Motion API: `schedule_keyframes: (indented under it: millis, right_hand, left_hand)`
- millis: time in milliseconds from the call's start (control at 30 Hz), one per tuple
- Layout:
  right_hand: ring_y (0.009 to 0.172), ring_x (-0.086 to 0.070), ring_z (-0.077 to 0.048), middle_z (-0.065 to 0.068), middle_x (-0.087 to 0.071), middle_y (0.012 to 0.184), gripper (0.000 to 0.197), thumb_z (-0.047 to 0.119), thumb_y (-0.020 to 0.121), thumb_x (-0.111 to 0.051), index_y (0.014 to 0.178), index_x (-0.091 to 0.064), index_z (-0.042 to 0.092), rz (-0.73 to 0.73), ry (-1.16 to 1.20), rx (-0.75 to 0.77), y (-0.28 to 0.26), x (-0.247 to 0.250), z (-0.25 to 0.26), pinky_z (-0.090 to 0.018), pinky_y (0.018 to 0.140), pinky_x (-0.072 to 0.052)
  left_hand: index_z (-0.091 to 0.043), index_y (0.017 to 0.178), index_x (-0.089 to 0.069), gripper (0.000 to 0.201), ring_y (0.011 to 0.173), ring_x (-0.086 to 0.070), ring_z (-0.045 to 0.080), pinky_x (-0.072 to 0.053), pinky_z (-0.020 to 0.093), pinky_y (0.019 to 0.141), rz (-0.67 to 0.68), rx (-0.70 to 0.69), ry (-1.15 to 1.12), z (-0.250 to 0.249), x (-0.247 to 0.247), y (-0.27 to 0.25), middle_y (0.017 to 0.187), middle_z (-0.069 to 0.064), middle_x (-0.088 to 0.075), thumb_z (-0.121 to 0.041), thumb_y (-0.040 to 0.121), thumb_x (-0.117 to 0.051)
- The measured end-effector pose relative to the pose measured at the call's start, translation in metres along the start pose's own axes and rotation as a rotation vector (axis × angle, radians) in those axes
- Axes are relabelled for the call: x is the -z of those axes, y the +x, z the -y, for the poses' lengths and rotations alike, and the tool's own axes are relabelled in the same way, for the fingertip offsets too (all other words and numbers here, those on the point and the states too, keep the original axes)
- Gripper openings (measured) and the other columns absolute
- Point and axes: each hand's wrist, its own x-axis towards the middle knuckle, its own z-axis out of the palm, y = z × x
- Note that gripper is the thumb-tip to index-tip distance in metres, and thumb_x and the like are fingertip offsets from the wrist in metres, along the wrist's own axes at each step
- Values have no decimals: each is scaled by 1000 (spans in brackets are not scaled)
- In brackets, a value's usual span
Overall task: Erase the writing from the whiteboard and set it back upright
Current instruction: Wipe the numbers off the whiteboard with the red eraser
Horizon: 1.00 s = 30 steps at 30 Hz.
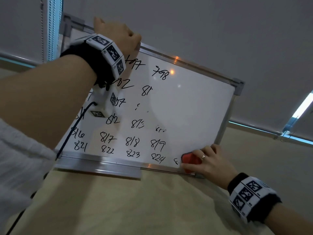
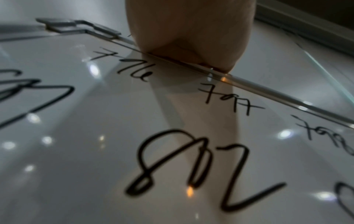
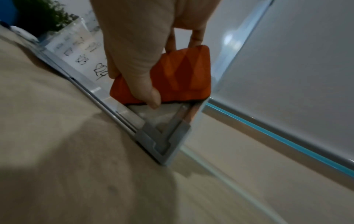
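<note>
A white whiteboard point(image 1: 186, 106) with an aluminium frame stands tilted on a beige table, its lower edge on the tabletop. Black handwritten numbers point(image 1: 132, 141) fill its left and bottom parts; its right side is wiped clean. My left hand point(image 1: 118, 33) grips the top frame edge point(image 2: 249, 89) near the upper left corner. My right hand point(image 1: 208, 161) holds an orange eraser point(image 1: 190, 159) pressed flat on the board at the lower right corner. In the right wrist view the thumb point(image 3: 145, 84) and fingers pinch the eraser point(image 3: 182, 75) just above the grey corner cap point(image 3: 162, 142).
A beige tabletop point(image 1: 135, 204) runs beneath the board. Grey roller blinds point(image 1: 220, 31) hang right behind it, with a bead chain point(image 1: 42, 28) at the far left. A potted plant point(image 3: 44, 16) stands past the board's left end. A pen tray point(image 1: 100, 168) juts out along the bottom frame.
</note>
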Motion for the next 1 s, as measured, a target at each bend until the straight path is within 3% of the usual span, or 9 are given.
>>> schedule_keyframes:
  millis: [100, 200, 367, 467, 567, 667, 733, 800, 1000]
  right_hand:
    - [78, -39, -23, -4, -43, 100, 39, 24, 80, -43, 113, -49, 45, -66, 42, -18, 19, 8, 9, -42, 67, -44]
    - [77, -38, -22, -3, -43, 98, 38, 24, 82, -40, 112, -48, 45, -89, 58, -79, 30, 8, 20, -41, 69, -42]
    - [77, -36, -21, -4, -58, 93, 45, 26, 73, -55, 114, -47, 45, -66, 66, -45, 22, 11, 10, -40, 62, -47]
    - [75, -42, -23, -6, -52, 98, 74, 26, 55, -81, 117, -46, 44, 70, 70, -11, 7, 11, -4, -41, 63, -46]
    - [71, -45, -24, -6, -46, 99, 75, 22, 53, -83, 116, -48, 43, 66, 55, -54, -2, 9, -6, -39, 63, -44]
    - [71, -40, -23, -8, -54, 93, 49, 25, 74, -69, 115, -48, 42, -15, 72, -66, 10, 10, 7, -39, 59, -43]
    - [69, -40, -22, -6, -62, 81, 24, 28, 98, -35, 112, -49, 42, -110, 112, -130, 32, 13, 23, -37, 60, -42]
    - [71, -37, -21, -4, -62, 80, 34, 30, 101, -20, 111, -49, 44, -141, 122, -129, 50, 12, 34, -36, 62, -39]
    - [73, -36, -23, -7, -57, 88, 36, 22, 85, -42, 113, -49, 43, -90, 59, -58, 10, 8, 5, -38, 62, -40]
  left_hand:
    - [-22, 73, -62, 42, 78, -46, 25, -21, 42, 105, -2, 6, -25, -1, 0, 1, 57, -1, -45, -35, 93, -27]
    - [-21, 76, -66, 43, 80, -47, 26, -21, 42, 105, -17, 1, -35, 1, -1, 2, 63, 4, -53, -35, 92, -28]
    - [-16, 88, -73, 50, 82, -50, 27, -21, 41, 104, -18, -12, -15, 5, -2, 5, 91, 14, -70, -34, 92, -26]
    - [-14, 89, -72, 51, 80, -51, 26, -21, 43, 103, -24, -8, -2, 8, -3, 6, 87, 11, -69, -34, 91, -25]
    - [-14, 89, -72, 51, 80, -50, 25, -22, 43, 103, -26, -3, -10, 7, -4, 7, 84, 10, -66, -35, 91, -26]
    - [-14, 89, -72, 51, 79, -50, 26, -22, 43, 103, -32, 6, -1, 5, -5, 8, 79, 9, -62, -36, 91, -26]
    - [-14, 89, -72, 52, 79, -50, 25, -22, 43, 102, -33, 7, -11, 5, -6, 9, 78, 8, -61, -37, 91, -26]
    - [-15, 91, -72, 53, 79, -50, 25, -22, 44, 103, -28, -1, -13, 6, -5, 9, 78, 7, -61, -37, 91, -24]
    - [-16, 90, -72, 52, 78, -49, 24, -22, 43, 101, -38, -5, -10, 8, -3, 8, 70, 4, -57, -36, 91, -24]
